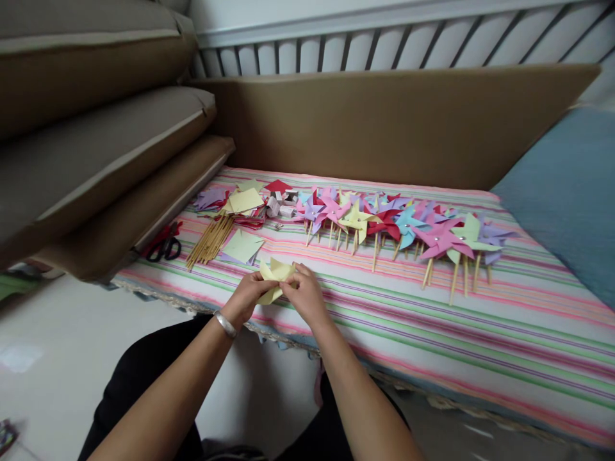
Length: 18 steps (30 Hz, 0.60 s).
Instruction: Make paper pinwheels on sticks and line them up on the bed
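Both my hands meet over the near edge of a striped sheet point(432, 333). My left hand point(247, 296), with a silver bangle on its wrist, and my right hand point(306, 293) are both closed in a pinch on a pale yellow paper square point(275, 274) whose corners are folded up toward its middle. Just beyond it lies a stack of light green paper squares point(243, 246). A bundle of thin wooden sticks point(210, 239) lies to the left of that stack.
A row of several finished paper pinwheels point(398, 227) on sticks stretches across the sheet to the right. More coloured paper squares point(245, 200) and small boxes point(283, 203) lie at the back left. Scissors point(164, 248) rest by stacked cushions point(96, 166). A blue pillow point(567, 192) lies right.
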### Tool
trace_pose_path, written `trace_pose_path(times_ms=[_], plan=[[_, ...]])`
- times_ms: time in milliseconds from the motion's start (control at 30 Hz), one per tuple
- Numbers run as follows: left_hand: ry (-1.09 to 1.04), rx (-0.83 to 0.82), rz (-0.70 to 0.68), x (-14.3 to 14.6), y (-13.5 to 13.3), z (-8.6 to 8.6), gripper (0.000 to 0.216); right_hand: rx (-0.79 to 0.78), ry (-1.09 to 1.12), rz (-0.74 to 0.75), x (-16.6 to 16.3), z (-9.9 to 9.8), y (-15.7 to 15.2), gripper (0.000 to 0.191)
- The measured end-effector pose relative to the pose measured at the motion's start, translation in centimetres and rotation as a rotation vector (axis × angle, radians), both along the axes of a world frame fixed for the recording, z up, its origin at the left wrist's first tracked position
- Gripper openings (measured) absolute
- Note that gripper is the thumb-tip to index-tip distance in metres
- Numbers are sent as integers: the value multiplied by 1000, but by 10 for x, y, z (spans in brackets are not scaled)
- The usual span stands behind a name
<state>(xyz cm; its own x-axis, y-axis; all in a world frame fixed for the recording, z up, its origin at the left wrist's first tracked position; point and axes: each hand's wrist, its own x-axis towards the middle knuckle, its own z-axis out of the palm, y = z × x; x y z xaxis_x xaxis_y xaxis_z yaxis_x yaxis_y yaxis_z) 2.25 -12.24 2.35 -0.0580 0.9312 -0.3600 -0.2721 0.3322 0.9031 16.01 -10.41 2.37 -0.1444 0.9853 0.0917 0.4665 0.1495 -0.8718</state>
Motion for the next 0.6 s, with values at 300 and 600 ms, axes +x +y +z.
trace_pose_path(times_ms=[300,600], plan=[[58,-50,-82,-3,-3,9,25,-141,405,9,23,-1,12,31],[177,-105,-365,0,-13,20,21,-377,335,395,30,7,4,53]])
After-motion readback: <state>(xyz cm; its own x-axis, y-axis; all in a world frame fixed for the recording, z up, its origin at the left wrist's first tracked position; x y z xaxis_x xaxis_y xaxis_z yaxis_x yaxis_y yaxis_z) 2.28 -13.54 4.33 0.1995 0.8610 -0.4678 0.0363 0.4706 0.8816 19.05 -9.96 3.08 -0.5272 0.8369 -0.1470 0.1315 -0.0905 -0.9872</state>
